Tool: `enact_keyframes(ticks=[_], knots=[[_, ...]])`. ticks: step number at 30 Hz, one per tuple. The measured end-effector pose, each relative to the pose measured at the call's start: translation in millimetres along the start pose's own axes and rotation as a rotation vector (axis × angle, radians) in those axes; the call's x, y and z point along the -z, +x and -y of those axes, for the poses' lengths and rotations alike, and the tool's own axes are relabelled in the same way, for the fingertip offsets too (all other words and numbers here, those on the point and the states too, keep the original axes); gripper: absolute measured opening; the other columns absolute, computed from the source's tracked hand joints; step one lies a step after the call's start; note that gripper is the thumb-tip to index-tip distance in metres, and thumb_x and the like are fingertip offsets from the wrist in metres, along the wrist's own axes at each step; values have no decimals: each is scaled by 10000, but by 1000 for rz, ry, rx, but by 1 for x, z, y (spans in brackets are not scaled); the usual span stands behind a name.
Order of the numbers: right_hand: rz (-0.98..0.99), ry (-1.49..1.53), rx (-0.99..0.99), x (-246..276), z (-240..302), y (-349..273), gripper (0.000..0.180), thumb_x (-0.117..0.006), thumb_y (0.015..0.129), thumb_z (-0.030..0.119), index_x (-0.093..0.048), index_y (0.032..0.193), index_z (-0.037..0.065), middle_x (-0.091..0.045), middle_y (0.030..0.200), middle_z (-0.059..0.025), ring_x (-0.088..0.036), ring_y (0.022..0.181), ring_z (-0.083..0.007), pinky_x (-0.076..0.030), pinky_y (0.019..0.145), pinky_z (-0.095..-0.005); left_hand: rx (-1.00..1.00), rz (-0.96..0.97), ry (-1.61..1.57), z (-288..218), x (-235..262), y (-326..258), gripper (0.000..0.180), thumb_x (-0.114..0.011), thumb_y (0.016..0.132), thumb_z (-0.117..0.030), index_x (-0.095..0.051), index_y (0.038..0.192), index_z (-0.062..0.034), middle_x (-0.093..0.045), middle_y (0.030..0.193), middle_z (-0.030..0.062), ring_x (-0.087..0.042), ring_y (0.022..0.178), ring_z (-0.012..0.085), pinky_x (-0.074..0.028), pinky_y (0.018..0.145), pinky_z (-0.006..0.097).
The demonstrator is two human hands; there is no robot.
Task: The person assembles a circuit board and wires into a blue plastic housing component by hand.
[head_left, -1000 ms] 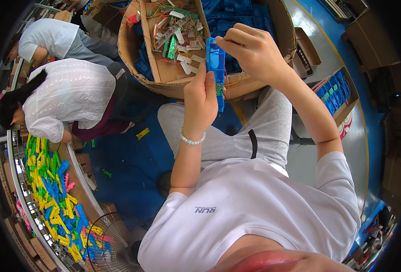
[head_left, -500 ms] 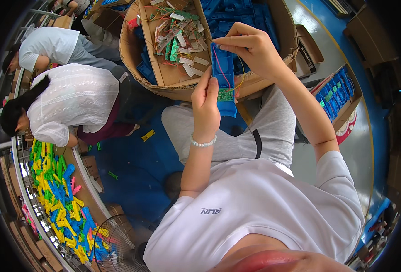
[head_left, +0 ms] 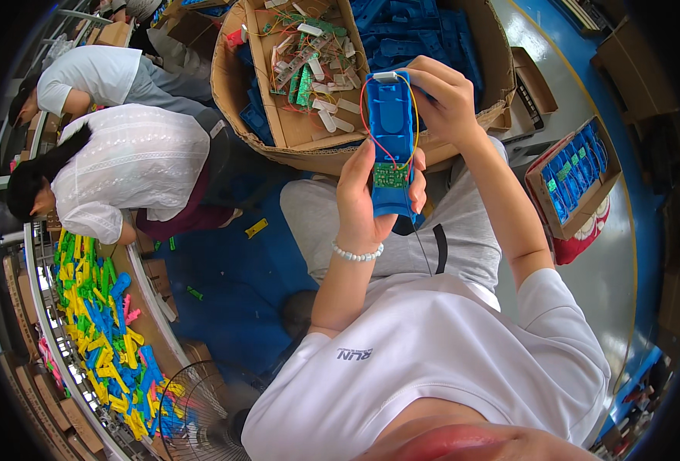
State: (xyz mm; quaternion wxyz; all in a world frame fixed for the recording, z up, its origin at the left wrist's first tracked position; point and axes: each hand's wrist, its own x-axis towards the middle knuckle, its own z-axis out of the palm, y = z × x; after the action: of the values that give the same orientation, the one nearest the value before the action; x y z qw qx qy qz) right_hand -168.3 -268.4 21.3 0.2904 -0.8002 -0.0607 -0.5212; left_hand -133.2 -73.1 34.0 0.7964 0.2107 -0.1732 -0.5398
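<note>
My left hand (head_left: pixel 364 196) is closed round the lower part of a long blue plastic casing half (head_left: pixel 390 127), its open inside facing up. A small green circuit board (head_left: pixel 390 175) lies in the casing's near end. A red wire (head_left: pixel 368 115) and a yellow wire (head_left: pixel 416 115) run from the board along the two sides to a white plastic piece (head_left: pixel 386 77) at the far end. My right hand (head_left: pixel 443 96) grips the casing's far right corner with bent fingers, close to the white piece; part of its fingertips is hidden. A thin dark wire (head_left: pixel 420 238) hangs from the near end.
Ahead stands a big carton (head_left: pixel 278 154) of blue casings, with a cardboard tray (head_left: pixel 267 115) of wired boards on it. At right a box (head_left: pixel 586 215) holds casings with boards. Two people bend over a left bench piled with coloured parts (head_left: pixel 109 338); a fan (head_left: pixel 201 407) stands near me.
The casing has turned its open side toward me and come slightly nearer and right. The white piece now shows at its far end. My right hand has shifted from its top to its right corner.
</note>
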Motion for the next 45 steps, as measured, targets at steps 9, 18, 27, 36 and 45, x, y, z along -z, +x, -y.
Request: enact_keyframes(ticks=[9,18,27,36,45], knots=[[-165,873,-642,-37,14,-27,94,-663,904,5,-616,979,-24,-690,889,-59,-626,809,-77,-526,733,-254,-177,-124,436,-6,-17,8,467,-359,1053,-341,-522,1096,95,-610,908,237,-610,557,226,-513,452,331],[-70,1359,-1020,-5,56,-16,226,-704,860,59,-653,1063,-26,-702,928,-78,-659,828,-131,-532,738,-263,-327,-131,708,-11,17,13,327,-439,1030,-268,-482,1106,47,-650,872,199,-642,591,226,-544,499,332],[-229,1131,-1028,-1,85,-17,323,-746,822,40,-630,1119,-6,-694,884,-50,-649,692,-90,-517,553,-231,-479,-27,1028,7,28,1,293,-505,1011,-174,-388,1195,22,-597,1022,144,-590,860,135,-497,772,273],[-257,1008,-948,-2,85,-19,488,-743,823,39,-533,1256,-42,-678,937,-91,-653,703,-85,-483,428,-179,-506,-61,972,20,36,7,342,-463,1027,-216,-374,1283,-6,-640,940,113,-575,744,93,-477,645,228],[-196,714,-808,13,67,-39,409,-694,895,156,-546,1251,18,-671,961,-87,-635,895,-145,-497,869,-305,-310,-107,414,8,0,29,404,-382,1036,-352,-394,1312,-57,-639,927,199,-656,673,251,-545,502,348]])
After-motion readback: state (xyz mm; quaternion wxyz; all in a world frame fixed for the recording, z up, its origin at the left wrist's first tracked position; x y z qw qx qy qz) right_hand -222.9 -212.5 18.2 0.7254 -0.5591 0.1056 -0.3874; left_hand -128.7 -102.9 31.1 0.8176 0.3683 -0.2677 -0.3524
